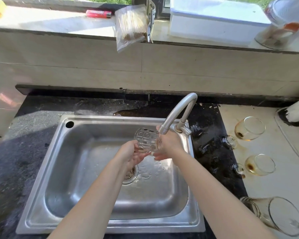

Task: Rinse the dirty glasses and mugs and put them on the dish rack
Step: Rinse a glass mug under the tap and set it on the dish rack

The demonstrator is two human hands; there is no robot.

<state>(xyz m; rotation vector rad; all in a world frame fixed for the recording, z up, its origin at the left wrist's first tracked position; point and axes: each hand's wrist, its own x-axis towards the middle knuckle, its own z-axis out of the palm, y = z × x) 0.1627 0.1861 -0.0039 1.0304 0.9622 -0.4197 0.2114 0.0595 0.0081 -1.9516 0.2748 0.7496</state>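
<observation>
Head view: a clear, dimpled glass tumbler [146, 141] is held on its side above the stainless-steel sink [41, 187], just under the spout of the curved grey metal tap [178, 114], which rises at about 1 o'clock of the basin. The left hand [131, 154] cups the tumbler's base from 7 o'clock, fingers curled beneath it. The right hand [167, 144] lies against its side at 3 o'clock, fingers nearly straight and close together, thumb up by the rim, though whether it hooks over the rim I cannot tell. The wet, rippled sink floor suggests the water is running, so this tumbler is judged to be mid-rinse.

What is left lies on the pale counter at 3 to 4 o'clock of the sink, all on their sides. There is a stemmed glass with a brown-stained bowl [249, 128]; a second stained stemmed glass [260, 164] nearer the person; and a tall clear glass with brownish dregs [283, 216] at 4 o'clock, partly cut by the edge. All three look unwashed.

No dish rack and no mugs show, so how many pieces already stand rinsed cannot be told. By what shows, the job is early, with one tumbler under water, three glasses waiting, and every placement on the rack unseen.
</observation>
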